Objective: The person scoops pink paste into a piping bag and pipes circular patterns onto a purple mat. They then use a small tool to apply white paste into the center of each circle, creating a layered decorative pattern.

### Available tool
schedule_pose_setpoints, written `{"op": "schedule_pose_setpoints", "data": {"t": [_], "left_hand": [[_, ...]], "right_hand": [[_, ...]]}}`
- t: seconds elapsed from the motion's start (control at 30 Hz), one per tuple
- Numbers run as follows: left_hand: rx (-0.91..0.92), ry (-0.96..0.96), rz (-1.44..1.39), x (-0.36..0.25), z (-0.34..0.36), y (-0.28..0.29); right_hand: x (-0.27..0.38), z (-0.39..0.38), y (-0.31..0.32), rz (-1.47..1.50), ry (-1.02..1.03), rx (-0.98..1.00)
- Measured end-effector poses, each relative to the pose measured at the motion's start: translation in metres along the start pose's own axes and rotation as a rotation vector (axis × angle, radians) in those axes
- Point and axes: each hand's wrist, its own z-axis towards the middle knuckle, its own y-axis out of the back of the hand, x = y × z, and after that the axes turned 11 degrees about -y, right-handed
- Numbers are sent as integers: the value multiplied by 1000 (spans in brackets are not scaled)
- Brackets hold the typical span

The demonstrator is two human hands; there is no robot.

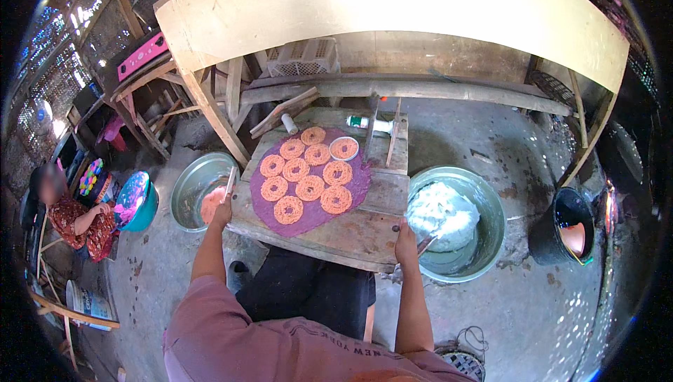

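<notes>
My left hand (222, 214) is closed around a pale flat stick (231, 180) at the left edge of a low wooden table (329, 245). My right hand (406, 244) is closed at the table's right edge, its fingers mostly hidden. A short bar (425, 243) shows beside it, over the bowl; whether I hold it, I cannot tell. Between my hands lies a purple sheet (314, 225) with several orange, ring-shaped dough pieces (309, 188). One piece at the right sits inside a round white ring mould (344, 149).
A metal basin (184, 192) with orange dough stands left. A large basin (491, 242) with white dough stands right, near a black bucket (540, 238). A green-and-white tube (369, 124) lies on the table. At far left a person (73, 231) sits by a teal tub (144, 215).
</notes>
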Motion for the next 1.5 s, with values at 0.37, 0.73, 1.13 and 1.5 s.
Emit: {"op": "schedule_pose_setpoints", "data": {"t": [0.37,0.73,1.13,1.5], "left_hand": [[48,48,-203,14,-2,-16],[217,-48,-250,5,-62,23],[254,131,-299,-3,-141,68],[312,189,-300,-2,-177,82]], "right_hand": [[5,3,12,201,-147,79],[9,11,21,80,-423,50],[-1,-100,25,-216,-302,-41],[4,-159,41,-120,-488,-65]]}}
